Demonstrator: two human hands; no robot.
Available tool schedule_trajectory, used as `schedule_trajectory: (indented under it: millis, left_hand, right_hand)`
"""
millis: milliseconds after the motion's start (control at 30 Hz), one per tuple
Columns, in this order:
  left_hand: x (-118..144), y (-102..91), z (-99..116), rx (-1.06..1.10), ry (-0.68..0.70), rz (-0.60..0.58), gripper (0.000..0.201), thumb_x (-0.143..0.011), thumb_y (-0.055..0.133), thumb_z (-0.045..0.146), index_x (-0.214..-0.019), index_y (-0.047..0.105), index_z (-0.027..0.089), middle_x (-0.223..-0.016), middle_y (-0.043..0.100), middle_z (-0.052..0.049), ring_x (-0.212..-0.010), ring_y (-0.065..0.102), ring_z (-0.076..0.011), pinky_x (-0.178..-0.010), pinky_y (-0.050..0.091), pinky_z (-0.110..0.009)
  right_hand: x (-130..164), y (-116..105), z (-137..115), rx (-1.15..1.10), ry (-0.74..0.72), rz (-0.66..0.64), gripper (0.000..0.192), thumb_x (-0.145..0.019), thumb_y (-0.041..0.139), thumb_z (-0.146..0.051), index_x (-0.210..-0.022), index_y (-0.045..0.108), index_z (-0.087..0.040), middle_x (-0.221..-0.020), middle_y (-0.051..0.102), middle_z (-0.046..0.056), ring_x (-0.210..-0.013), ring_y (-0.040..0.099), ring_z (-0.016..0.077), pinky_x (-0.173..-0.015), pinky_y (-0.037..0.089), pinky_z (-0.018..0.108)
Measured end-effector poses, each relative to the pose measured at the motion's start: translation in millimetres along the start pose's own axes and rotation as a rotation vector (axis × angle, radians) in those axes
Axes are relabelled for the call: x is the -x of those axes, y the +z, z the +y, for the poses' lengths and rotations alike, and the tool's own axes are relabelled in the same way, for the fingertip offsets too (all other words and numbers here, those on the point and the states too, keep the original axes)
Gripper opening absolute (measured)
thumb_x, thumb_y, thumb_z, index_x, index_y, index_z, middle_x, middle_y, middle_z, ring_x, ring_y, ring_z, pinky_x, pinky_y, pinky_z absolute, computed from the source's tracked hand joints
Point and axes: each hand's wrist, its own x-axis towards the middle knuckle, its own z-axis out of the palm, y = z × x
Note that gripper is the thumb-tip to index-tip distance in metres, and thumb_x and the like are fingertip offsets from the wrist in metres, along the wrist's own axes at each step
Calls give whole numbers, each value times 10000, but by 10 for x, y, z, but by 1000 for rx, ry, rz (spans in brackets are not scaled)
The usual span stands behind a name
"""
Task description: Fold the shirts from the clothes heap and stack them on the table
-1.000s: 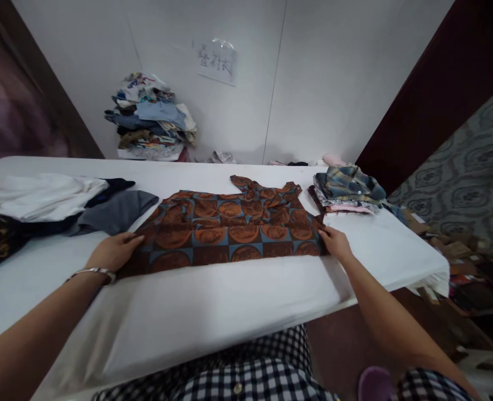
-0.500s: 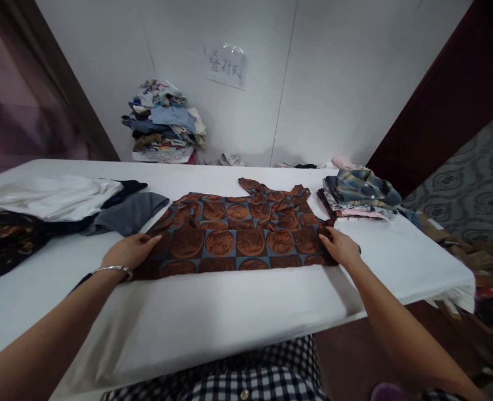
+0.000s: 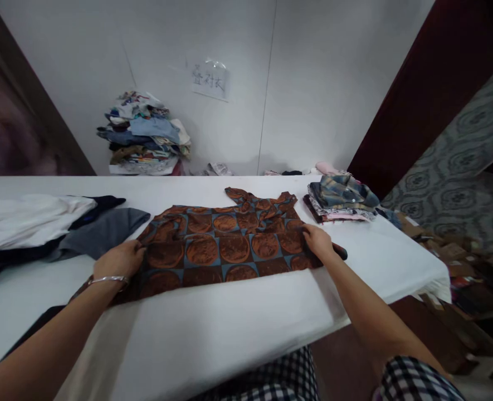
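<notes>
A brown shirt (image 3: 233,248) with large orange-brown circles on blue squares lies spread across the white table. Its near part is doubled over flat, while the far part is rumpled, with a sleeve or collar piece sticking up at the back. My left hand (image 3: 118,260), with a silver bracelet at the wrist, pinches the shirt's left side. At the right side, my right hand (image 3: 318,242) grips the cloth between thumb and fingers. A small dark item (image 3: 340,252) shows beside my right wrist; its kind is unclear.
Loose white, grey and dark garments (image 3: 33,220) lie at the left. Folded shirts (image 3: 342,197) are stacked at the right. A tall clothes pile (image 3: 144,133) stands by the wall below a paper sign (image 3: 210,81). Cardboard boxes (image 3: 447,250) sit beyond the table's right edge.
My view has turned slightly to the right. The left side of the shirt has come nearer to me with my left hand, so its near edge now slants. Both hands stay on the shirt.
</notes>
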Motion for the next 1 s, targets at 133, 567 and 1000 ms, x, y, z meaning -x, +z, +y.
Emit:
schedule_trajectory:
  millis: [133,567,1000]
  left_hand:
    - [-60,35,-32,6,7,-23,446,-870,300,439,-1063,612,185,-1124,660,-152,-987,635,-309,-783,459,-362]
    - [-246,-127,1870,158,613,229,284,-851,402,334,-909,652,214,-1006,672,-61,-955,616,-217,-833,457,-313]
    - [-719,32,4651,60,750,133,336,-846,490,419,-1048,661,213,-1163,621,-97,-1067,592,-238,-900,455,-326]
  right_hand:
    - [114,57,-27,34,-138,71,328,-846,475,-191,-1135,629,-160,-1132,636,135,-1057,568,268,-902,446,395]
    - [300,56,-459,-339,-860,-192,202,-893,507,-257,-930,694,-189,-844,632,65,-831,560,172,-777,447,304]
    - [238,337,-377,-311,-727,-214,184,-857,586,-329,-977,679,-225,-934,615,28,-858,503,168,-699,363,283]
